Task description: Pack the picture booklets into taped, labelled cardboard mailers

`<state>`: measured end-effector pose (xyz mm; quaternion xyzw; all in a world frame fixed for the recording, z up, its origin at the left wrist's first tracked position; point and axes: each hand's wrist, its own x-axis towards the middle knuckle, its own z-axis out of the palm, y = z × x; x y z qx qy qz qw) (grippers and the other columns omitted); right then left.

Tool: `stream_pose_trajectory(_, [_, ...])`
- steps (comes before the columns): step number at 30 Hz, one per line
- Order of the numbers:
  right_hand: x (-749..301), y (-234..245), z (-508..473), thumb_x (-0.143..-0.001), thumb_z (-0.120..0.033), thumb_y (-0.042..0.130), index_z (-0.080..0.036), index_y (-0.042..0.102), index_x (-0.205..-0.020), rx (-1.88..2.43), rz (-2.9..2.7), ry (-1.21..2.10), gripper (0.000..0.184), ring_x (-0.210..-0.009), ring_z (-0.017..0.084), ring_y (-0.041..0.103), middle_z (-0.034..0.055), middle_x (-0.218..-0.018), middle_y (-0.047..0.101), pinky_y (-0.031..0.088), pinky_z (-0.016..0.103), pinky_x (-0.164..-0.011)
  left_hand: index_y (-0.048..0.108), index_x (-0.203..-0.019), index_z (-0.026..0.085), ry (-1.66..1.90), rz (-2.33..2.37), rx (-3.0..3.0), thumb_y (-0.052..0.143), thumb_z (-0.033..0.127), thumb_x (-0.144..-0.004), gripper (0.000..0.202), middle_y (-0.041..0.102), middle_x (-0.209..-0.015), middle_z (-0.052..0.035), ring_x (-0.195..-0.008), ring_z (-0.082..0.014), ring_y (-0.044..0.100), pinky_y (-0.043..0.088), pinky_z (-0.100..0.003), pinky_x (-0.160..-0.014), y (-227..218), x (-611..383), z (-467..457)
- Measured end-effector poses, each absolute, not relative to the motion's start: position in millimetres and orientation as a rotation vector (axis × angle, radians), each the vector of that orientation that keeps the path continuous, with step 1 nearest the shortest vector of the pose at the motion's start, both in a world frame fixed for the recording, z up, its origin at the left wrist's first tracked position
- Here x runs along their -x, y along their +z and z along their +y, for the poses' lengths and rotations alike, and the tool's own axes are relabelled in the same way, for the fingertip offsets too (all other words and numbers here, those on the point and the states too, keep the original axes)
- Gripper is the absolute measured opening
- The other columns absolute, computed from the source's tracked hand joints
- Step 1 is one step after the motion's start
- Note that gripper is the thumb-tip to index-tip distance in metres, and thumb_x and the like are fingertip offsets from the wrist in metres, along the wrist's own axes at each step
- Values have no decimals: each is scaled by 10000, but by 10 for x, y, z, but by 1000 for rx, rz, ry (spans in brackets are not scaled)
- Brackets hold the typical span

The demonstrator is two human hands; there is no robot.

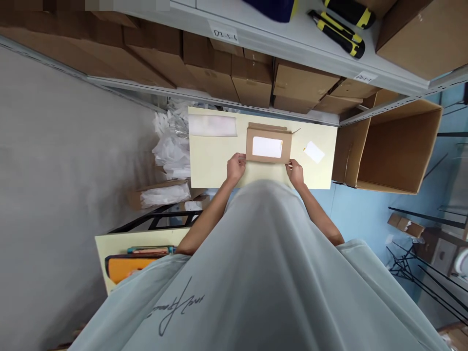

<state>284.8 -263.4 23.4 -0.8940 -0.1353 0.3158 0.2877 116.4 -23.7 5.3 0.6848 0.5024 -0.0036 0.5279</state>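
A small brown cardboard box (268, 134) lies on the pale table (215, 163) in front of me. On its face is a white label (266, 146), and a flap shows along its far edge. At the box's near left corner, my left hand (236, 167) is closed with its fingertips on the cardboard. My right hand (295, 173) grips the near right corner in the same way, its fingertips partly hidden at the edge. To the right of the box lies a white slip of paper (314, 152).
A whitish sheet (212, 125) lies at the table's far left. Ahead, a metal shelf (310, 48) carries several cartons and box cutters (338, 35). An open large carton (398, 146) stands to the right; plastic bags (173, 146) are heaped left.
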Motion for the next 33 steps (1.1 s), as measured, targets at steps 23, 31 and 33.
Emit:
stream_pose_trajectory(23, [-3153,496,-2428,-960,-938,653,-184,715,-1307,2070,-260,674,833,-1391,344,795,268,-1515,781,657,497,-1227,621,-1565,234,218,969,-1587,722,661,-1094,644,725,-1632,-219,-1357,-302,827,661,-422,-1167,289,-1350,-67])
stream_pose_trajectory(31, [-3038,491,-2655,-1051,-857,583,-193,733,-1265,2155,-222,782,713,-1342,372,785,228,-1388,848,655,550,-1184,685,-1399,230,214,1048,-1681,707,536,-1086,438,761,-1559,-206,-1391,-312,770,657,-478,-1173,327,-1145,-204])
stream_pose_trajectory(33, [-3032,586,-2707,-1105,-803,534,-210,719,-1312,2259,-268,460,655,-1318,353,770,220,-1401,814,659,555,-1167,720,-1405,237,337,972,-1855,671,522,-1103,418,778,-1512,-194,-1359,-324,759,641,-500,-1182,403,-1170,-178])
